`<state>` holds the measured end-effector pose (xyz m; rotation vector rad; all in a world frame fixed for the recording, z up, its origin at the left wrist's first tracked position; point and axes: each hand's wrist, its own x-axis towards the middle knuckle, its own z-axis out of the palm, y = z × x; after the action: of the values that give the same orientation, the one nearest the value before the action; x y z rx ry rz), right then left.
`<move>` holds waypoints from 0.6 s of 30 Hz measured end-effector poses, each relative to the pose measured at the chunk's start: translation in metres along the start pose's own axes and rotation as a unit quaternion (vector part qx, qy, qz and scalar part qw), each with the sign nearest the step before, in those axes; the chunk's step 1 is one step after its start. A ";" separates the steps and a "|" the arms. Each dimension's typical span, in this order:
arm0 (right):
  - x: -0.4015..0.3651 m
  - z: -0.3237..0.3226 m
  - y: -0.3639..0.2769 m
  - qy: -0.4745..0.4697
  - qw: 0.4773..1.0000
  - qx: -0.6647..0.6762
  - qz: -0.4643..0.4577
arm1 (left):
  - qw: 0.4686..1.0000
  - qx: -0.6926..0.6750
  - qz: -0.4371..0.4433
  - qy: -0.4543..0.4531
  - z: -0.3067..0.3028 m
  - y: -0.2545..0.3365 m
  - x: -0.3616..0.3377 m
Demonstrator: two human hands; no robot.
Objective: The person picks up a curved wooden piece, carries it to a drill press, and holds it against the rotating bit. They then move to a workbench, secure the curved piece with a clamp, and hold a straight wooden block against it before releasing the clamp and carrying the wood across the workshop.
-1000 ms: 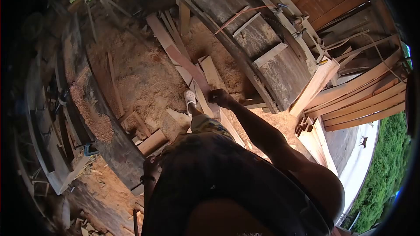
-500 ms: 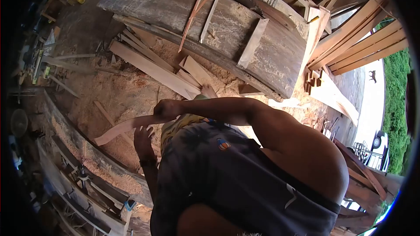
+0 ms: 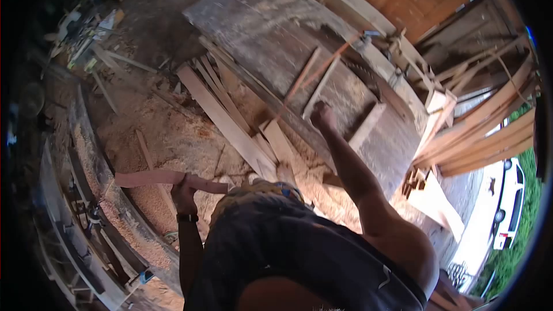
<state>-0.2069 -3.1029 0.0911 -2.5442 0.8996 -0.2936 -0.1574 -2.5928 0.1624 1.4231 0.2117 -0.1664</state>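
Note:
My left hand [image 3: 183, 194], with a dark band on its wrist, grips a curved wooden piece [image 3: 147, 177] near its right part. The piece lies crosswise in front of my body, above the sawdust-covered ground. My right hand [image 3: 324, 115] is stretched out over the saw table [image 3: 253, 17], beside the near end of a thin pale wooden strip [image 3: 324, 85]. Its fingers look curled. Whether they hold the strip is hidden. A toothed saw blade [image 3: 363, 74] stands up from the table beyond that hand.
Another wooden strip [image 3: 367, 126] lies right of my right hand. An orange-brown strip [image 3: 299, 83] crosses the table edge. Long planks [image 3: 222, 118] lean below it. Curved boards [image 3: 489, 138] are stacked at right. A sawdust-covered beam [image 3: 86, 132] runs along the left.
My right hand has let go of the curved wooden piece and reached out over the saw table. My left hand has taken hold of the piece. The view has shifted.

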 end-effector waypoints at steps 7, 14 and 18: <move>0.019 -0.009 -0.004 -0.073 0.987 -0.093 0.105 | 0.990 -0.041 -0.039 0.126 -0.052 0.001 -0.005; 0.023 -0.011 -0.010 -0.037 0.989 -0.135 0.050 | 0.976 -0.053 -0.041 0.207 -0.089 -0.016 -0.015; 0.011 0.010 -0.002 -0.159 0.922 0.316 0.156 | 0.969 -0.102 0.029 0.224 -0.109 -0.043 -0.015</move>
<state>-0.1943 -3.1055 0.0838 -1.7586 0.8853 -0.0509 -0.1875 -2.4915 0.1099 1.2438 0.5427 0.2235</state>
